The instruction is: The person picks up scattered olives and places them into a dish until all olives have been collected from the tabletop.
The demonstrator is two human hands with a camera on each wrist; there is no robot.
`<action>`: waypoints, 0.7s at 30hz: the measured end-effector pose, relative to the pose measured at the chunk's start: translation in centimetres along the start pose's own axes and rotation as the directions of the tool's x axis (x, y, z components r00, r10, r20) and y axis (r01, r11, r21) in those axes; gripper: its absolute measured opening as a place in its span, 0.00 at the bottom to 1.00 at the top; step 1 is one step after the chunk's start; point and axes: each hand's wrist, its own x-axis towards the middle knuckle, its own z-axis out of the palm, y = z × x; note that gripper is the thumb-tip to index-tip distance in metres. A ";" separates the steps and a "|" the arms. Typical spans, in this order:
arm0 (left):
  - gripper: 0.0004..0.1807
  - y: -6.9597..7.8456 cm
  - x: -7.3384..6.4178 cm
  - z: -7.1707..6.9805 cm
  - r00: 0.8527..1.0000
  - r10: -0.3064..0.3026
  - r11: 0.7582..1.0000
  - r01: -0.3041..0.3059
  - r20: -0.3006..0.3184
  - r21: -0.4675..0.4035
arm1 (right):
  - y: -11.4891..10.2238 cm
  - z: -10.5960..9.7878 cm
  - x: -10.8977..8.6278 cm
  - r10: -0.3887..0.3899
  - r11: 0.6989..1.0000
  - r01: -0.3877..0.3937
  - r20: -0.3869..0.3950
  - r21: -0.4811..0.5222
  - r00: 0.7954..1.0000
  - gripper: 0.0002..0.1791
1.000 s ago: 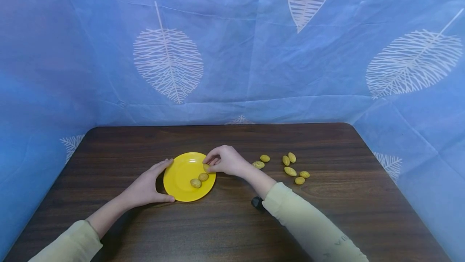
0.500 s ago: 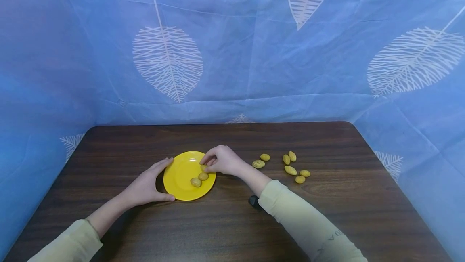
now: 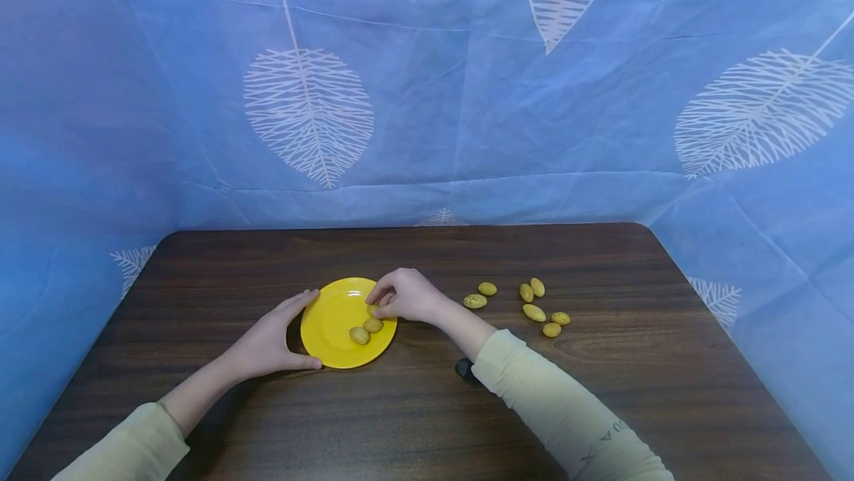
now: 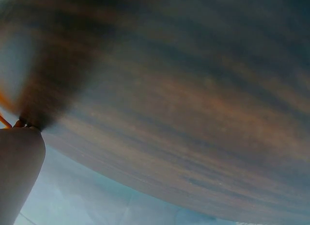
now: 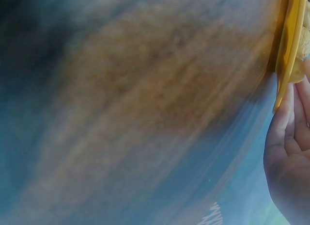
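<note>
1. Along the left and across the back hangs a blue cloth printed with white leaf shapes (image 3: 407, 110), softly creased, behind a dark brown table with streaked wood grain (image 3: 300, 422).
2. From a pale yellow left sleeve (image 3: 127, 444), the left hand (image 3: 263, 344) reaches to the plate, thumb and fingers spread apart, not clenched, touching the rim.
3. Next comes a round, glossy yellow plate (image 3: 327, 318), smooth, with a raised rim, flat on the table.
4. On the plate's right half lie two egg-shaped, dull yellow pieces with mottled skins (image 3: 359, 335), end to end on a slant.
5. Just beyond them, a third oval yellow piece (image 3: 371, 310) is partly hidden by the right hand (image 3: 407, 296), which pinches it between thumb and fingers over the plate. Compared with a second ago, hand and piece sit slightly further left; the two pieces below them look unmoved.
6. Beside the pale right sleeve, which bears dark lettering (image 3: 567, 407), shows a small black object (image 3: 465, 370), too covered to identify.
7. Farther right on the wood lie a speckled yellow pair (image 3: 475, 302), then five more yellow ovals (image 3: 534, 313), loosely scattered, all where they were.
</note>
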 end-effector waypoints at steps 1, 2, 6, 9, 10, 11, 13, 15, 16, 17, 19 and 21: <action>0.62 0.0 0.0 0.0 1.000 -0.001 1.000 0.001 0.001 0.000 | 0.0 0.0 0.0 -0.001 1.000 0.001 0.000 -0.004 1.000 0.10; 0.62 0.0 0.0 0.0 1.000 -0.003 1.000 0.003 0.002 0.000 | 0.0 0.0 0.0 0.000 1.000 0.000 -0.001 -0.007 1.000 0.10; 0.62 0.1 0.0 -0.1 1.000 -0.008 1.000 0.008 0.005 -0.001 | -0.1 0.0 0.0 0.005 1.000 -0.005 0.001 -0.004 1.000 0.10; 0.62 0.1 0.0 -0.1 1.000 -0.008 1.000 0.008 0.005 0.002 | -0.1 -0.1 0.0 0.009 1.000 -0.009 0.002 0.008 1.000 0.10; 0.62 0.1 0.0 -0.1 1.000 -0.007 1.000 0.007 0.005 0.004 | -0.1 -0.1 0.0 0.012 1.000 -0.012 0.003 0.014 1.000 0.11; 0.62 0.1 0.0 -0.1 1.000 -0.006 1.000 0.006 0.004 0.005 | -0.1 -0.1 0.0 0.015 1.000 -0.015 0.003 0.020 1.000 0.11; 0.62 0.1 0.0 0.0 1.000 -0.006 1.000 0.006 0.004 0.009 | 0.0 -0.2 0.0 0.019 0.999 -0.019 0.002 0.026 1.000 0.11; 0.62 0.1 0.0 0.0 1.000 -0.005 1.000 0.005 0.002 0.012 | 0.0 -0.4 -0.1 0.020 0.999 -0.020 -0.003 0.030 1.000 0.12; 0.62 0.1 0.0 0.0 1.000 -0.005 1.000 0.005 0.002 0.012 | 0.1 -0.5 -0.2 0.022 0.999 -0.022 -0.006 0.034 1.000 0.12; 0.62 0.1 0.0 0.0 1.000 -0.006 1.000 0.006 0.001 0.012 | 0.1 -0.6 -0.4 0.020 0.999 -0.019 -0.010 0.033 1.000 0.12; 0.62 0.1 0.0 0.0 1.000 -0.005 1.000 0.005 0.000 0.014 | 0.0 -0.8 -0.6 0.015 0.999 -0.014 -0.020 0.029 1.000 0.12; 0.62 0.1 0.0 0.0 1.000 -0.006 1.000 0.006 -0.002 0.013 | 0.1 -1.2 -0.9 0.007 1.000 -0.007 -0.030 0.020 1.000 0.12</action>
